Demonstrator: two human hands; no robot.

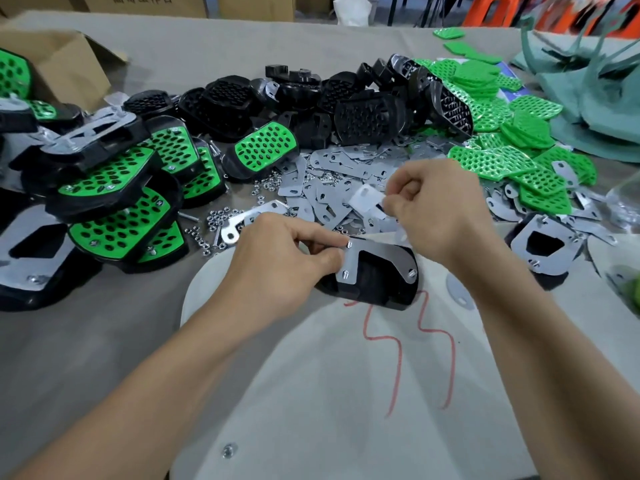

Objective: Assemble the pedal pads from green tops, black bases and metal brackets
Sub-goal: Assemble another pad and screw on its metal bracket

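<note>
Table [86, 341]: grey-beige cloth cover, matte, lightly creased. Pale round board [311, 410] at near edge, smooth, red scrawl across it, one screw head sunk in close to its near rim. Beyond far edge: cartons [156, 1] and orange stool [498, 12], blurred. Open cardboard box [62, 64] at far left corner. Teal cloth [588, 98] bunched at far right corner.

Stock:
- bases [367, 116], far centre: glossy black plastic, rounded trapezoids, studded faces, piled.
- tops [485, 164], toward right edge: bright green, thin, flat, punched with oval holes, heaped.
- brackets [346, 161], mid-table: thin stamped steel, shiny, slotted, scattered.
- nuts [218, 216], left of brackets: small hex, loose.
- pads [117, 233], along left edge: green on black, stacked, a few steel side up.
- single pad [543, 244] near right edge, steel side up.

In work: base [374, 292] on board's far rim, steel side up, between both hands. Plate [391, 252] on top of it: bright steel, curved outline with central cut-out, three screws [346, 271] poking up through its corners.

Left hand [273, 265]: thumb and forefinger pinching plate's left edge, other fingers curled under.

Right hand [443, 209]: just beyond the base, fingertips pinching a small bracket [363, 200], glare-white, one slot visible; remaining fingers curled in.
</note>
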